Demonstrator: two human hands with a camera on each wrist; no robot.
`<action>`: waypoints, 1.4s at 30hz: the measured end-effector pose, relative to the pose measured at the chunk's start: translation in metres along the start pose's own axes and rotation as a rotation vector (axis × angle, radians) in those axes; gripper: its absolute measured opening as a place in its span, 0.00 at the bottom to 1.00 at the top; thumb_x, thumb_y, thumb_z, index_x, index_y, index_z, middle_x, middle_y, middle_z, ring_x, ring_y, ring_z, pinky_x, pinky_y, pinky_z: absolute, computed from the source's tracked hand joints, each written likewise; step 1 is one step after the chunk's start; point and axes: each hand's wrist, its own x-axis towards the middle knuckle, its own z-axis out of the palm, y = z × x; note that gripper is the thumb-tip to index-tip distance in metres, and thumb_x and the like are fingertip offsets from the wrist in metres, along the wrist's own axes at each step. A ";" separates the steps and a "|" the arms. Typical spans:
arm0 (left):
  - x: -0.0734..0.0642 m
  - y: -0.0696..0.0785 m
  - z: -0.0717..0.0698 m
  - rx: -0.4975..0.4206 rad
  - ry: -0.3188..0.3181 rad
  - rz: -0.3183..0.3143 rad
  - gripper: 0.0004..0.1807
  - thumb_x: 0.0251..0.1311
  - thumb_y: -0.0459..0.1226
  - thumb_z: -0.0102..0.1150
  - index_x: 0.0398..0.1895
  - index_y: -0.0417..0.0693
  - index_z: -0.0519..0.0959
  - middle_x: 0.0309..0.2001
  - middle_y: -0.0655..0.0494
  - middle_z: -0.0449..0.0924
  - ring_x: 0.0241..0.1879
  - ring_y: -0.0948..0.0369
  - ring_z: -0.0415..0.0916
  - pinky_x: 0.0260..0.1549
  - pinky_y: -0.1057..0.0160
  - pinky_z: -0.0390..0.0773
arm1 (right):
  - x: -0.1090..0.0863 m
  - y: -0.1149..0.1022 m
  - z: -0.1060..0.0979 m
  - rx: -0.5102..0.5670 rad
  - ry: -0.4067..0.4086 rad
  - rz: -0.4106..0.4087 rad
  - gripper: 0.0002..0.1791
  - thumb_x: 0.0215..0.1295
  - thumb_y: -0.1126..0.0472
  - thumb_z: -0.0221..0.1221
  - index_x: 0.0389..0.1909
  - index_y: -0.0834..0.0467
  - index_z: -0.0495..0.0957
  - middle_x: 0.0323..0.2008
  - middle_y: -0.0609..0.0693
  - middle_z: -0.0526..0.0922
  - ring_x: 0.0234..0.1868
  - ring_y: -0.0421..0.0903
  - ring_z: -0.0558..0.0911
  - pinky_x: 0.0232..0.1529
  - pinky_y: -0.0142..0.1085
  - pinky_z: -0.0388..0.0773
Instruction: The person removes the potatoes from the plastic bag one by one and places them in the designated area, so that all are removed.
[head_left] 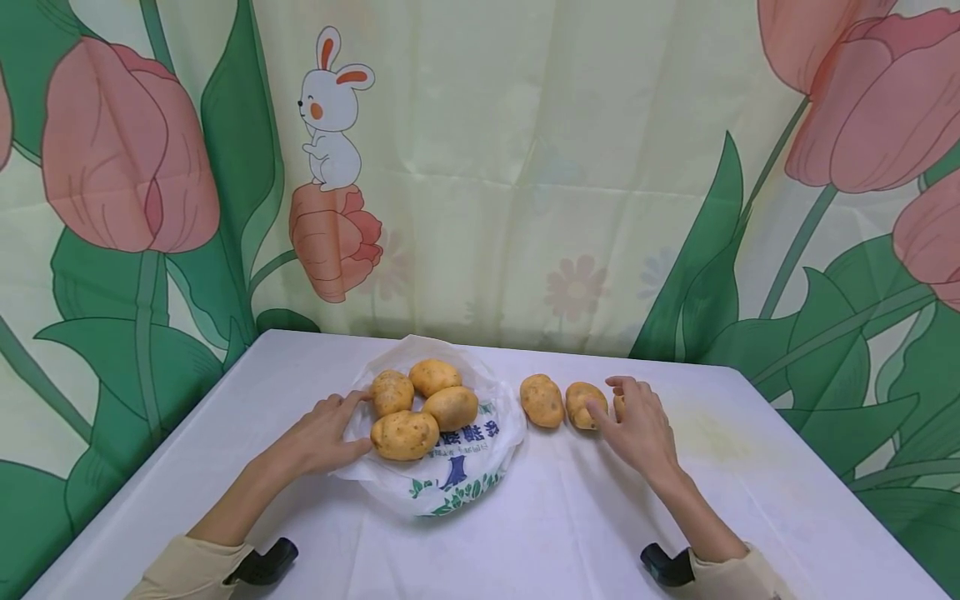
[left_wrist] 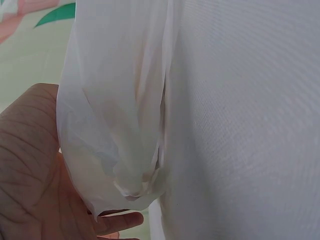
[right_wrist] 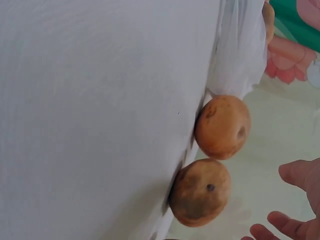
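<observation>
Several yellow-brown potatoes sit on a white plastic bag (head_left: 480,467) with blue lettering and green leaf print. My left hand (head_left: 318,437) is at the bag's left side, fingers and thumb spread around the nearest potatoes (head_left: 405,435); whether the fingertips touch them I cannot tell. The left wrist view shows the bag's side (left_wrist: 110,100) in front of the palm. Right of the bag, a row of potatoes (head_left: 542,401) lies on the cloth. My right hand (head_left: 637,425) hovers by the row with spread fingers, partly covering the rightmost potato. Two potatoes (right_wrist: 200,192) appear apart from its fingers in the right wrist view.
A white cloth covers the table (head_left: 570,533). Behind it hangs a curtain (head_left: 525,167) printed with tulips and a rabbit. Dark devices (head_left: 262,562) are strapped at both wrists, by the beige sleeves.
</observation>
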 end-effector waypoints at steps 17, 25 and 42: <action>-0.001 0.002 -0.002 0.002 0.006 0.006 0.40 0.59 0.48 0.64 0.72 0.43 0.65 0.57 0.33 0.72 0.52 0.44 0.74 0.46 0.41 0.78 | -0.011 -0.052 0.025 0.056 -0.008 -0.144 0.26 0.64 0.53 0.69 0.58 0.64 0.77 0.50 0.63 0.81 0.51 0.59 0.78 0.48 0.51 0.74; -0.001 0.002 -0.003 -0.001 0.001 0.005 0.40 0.59 0.48 0.64 0.73 0.43 0.65 0.57 0.33 0.72 0.52 0.44 0.74 0.45 0.42 0.79 | -0.018 -0.075 0.036 0.095 -0.054 -0.180 0.25 0.63 0.53 0.70 0.57 0.61 0.77 0.52 0.59 0.80 0.55 0.57 0.78 0.53 0.52 0.76; -0.003 0.003 -0.009 -0.006 -0.004 -0.008 0.40 0.59 0.47 0.63 0.73 0.43 0.64 0.59 0.33 0.71 0.54 0.43 0.73 0.48 0.39 0.78 | -0.028 -0.112 0.056 0.252 -0.162 -0.308 0.25 0.62 0.55 0.71 0.58 0.57 0.77 0.53 0.55 0.80 0.56 0.55 0.78 0.55 0.50 0.76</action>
